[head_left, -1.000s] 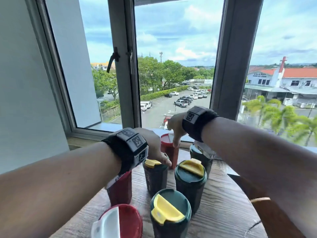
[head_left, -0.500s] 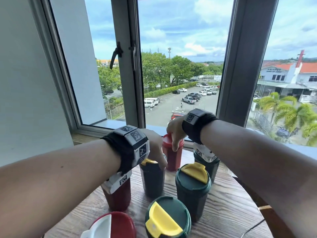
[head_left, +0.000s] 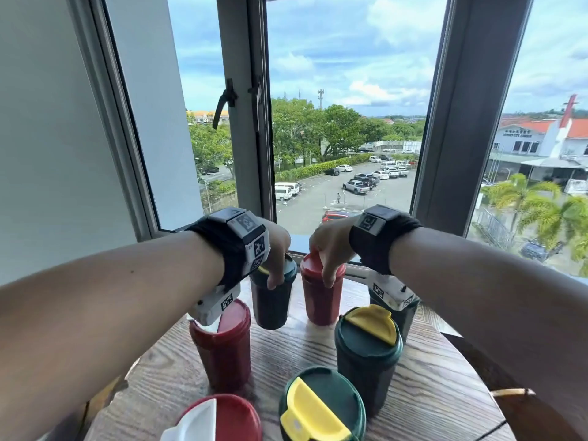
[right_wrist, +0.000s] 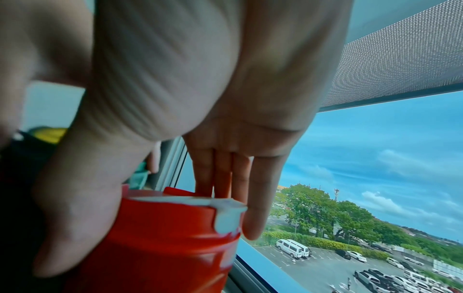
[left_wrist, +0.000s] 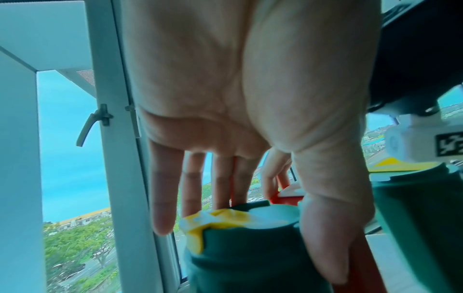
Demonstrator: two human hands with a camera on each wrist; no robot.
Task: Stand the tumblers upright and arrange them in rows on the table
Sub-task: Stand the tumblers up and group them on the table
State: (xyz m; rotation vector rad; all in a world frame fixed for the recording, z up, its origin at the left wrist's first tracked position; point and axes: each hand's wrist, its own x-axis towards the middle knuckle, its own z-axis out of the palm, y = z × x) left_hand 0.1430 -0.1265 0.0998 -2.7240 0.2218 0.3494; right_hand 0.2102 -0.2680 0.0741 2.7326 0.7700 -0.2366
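Gripping upright tumblers (head_left: 273,300), hands (head_left: 329,249) topside

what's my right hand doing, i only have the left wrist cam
observer: the right hand has its grip on the lid of the red tumbler, close beside your green tumbler.
operator: anything under my left wrist
observer: yes, a second red tumbler stands upright just below it.
operator: what's nearest me
observer: a red-lidded tumbler with a white flap and a green-lidded tumbler with a yellow flap, side by side at the table's near edge.
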